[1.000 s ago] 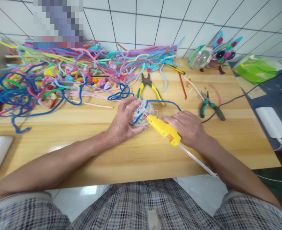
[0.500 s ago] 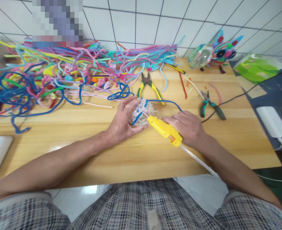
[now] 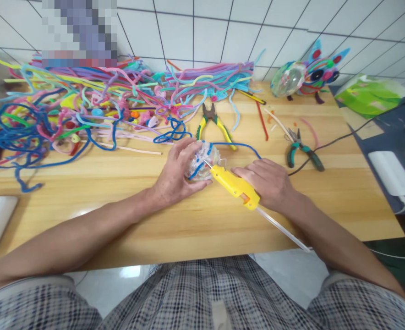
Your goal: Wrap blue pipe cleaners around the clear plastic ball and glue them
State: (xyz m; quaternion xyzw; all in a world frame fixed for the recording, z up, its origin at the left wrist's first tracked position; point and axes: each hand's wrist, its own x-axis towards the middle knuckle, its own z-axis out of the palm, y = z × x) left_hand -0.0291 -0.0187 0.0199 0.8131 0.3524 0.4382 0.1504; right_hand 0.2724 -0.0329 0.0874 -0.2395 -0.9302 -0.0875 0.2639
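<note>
My left hand (image 3: pixel 175 172) is wrapped round the left side of a clear plastic bottle piece (image 3: pixel 213 175), its round end facing up, with short blue pipe cleaner strips on it. In my right hand (image 3: pixel 269 183) is a yellow hot glue gun (image 3: pixel 235 187), its metal nozzle touching or just above the piece near a blue strip. A clear glue stick (image 3: pixel 285 230) sticks out of the gun's back end. One long blue pipe cleaner (image 3: pixel 243 145) runs from behind the piece toward my right hand. My right palm and some fingers are hidden behind the gun.
Yellow-green pliers (image 3: pixel 226 135) lie just beyond the bottle piece; teal-handled pliers (image 3: pixel 304 153) lie to the right, by a black cord (image 3: pixel 343 136). Tangled pipe cleaners (image 3: pixel 47 123) cover the back left. A decorated bottle animal (image 3: pixel 321 75) stands at the back right. A white power bank (image 3: pixel 391 174) lies beyond the table's right edge.
The glue gun has shifted very slightly to the left, its nozzle still at the bottle piece. Both hands keep their holds.
</note>
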